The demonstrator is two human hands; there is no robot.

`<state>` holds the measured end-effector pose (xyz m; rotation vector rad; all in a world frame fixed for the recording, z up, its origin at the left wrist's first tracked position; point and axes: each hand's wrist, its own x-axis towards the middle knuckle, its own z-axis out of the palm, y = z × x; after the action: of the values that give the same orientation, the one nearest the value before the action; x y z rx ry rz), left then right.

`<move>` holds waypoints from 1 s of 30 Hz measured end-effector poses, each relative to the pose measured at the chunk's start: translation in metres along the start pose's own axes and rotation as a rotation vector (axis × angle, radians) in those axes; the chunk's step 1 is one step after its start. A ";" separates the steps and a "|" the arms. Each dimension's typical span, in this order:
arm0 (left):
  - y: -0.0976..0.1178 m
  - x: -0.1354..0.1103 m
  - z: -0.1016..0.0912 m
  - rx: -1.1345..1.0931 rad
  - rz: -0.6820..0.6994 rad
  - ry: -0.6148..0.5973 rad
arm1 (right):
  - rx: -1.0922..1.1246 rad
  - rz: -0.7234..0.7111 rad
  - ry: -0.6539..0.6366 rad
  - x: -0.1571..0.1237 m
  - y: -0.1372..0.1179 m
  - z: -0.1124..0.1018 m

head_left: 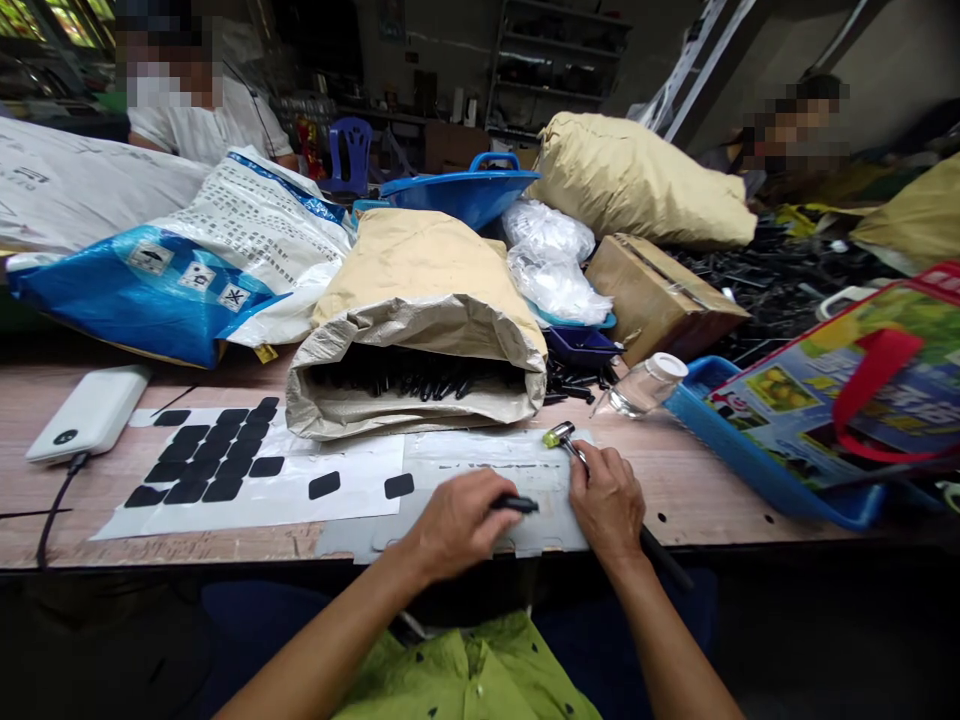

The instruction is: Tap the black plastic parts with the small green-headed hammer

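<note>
Left grip (466,512) is clenched around a black cylindrical piece (526,504), over a gray sheet (555,532) on the wooden surface (709,515), while the right grip (606,500) clasps a small hammer (559,434) with a yellow-green face. Just beyond, a brown paper sack (427,265) gapes, black parts (431,382) visible inside; rounded black pads (223,488) lie on white paper (277,510) to its left.

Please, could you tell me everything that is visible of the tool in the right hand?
The tool looks like a small hammer. Its head is yellow-green with darker, shiny parts, on a shiny, metal-looking shaft. The right hand grips it, hiding the middle; a black rod, apparently its handle, emerges beside the wrist. The head points away from the person, over the table; contact there is unclear.
</note>
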<state>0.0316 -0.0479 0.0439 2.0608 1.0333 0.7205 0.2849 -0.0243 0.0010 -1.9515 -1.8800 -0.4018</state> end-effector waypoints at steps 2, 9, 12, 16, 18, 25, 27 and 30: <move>0.016 -0.025 0.009 -0.074 0.016 -0.196 | -0.011 0.003 0.003 0.000 0.000 0.001; -0.030 -0.078 0.068 0.119 -0.436 -0.447 | -0.030 -0.008 0.014 0.000 -0.001 0.001; -0.041 -0.077 0.069 0.237 -0.571 -0.503 | -0.034 -0.009 0.020 -0.001 -0.002 0.000; -0.002 -0.059 0.035 0.189 -0.342 -0.660 | -0.030 -0.014 0.028 -0.001 -0.002 0.000; 0.020 -0.037 0.012 -0.038 -0.173 -0.642 | -0.028 -0.016 0.028 -0.001 -0.002 0.000; -0.001 0.088 -0.050 0.246 -0.341 0.244 | -0.024 0.001 0.004 -0.001 -0.002 -0.001; -0.022 0.115 -0.058 0.456 -0.454 0.352 | -0.017 -0.005 0.008 -0.001 -0.001 -0.001; -0.042 0.140 -0.058 0.604 -0.612 0.292 | -0.010 -0.007 0.011 0.000 -0.001 0.000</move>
<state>0.0442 0.1067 0.0674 1.9456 2.1325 0.4151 0.2840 -0.0242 0.0006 -1.9453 -1.8821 -0.4247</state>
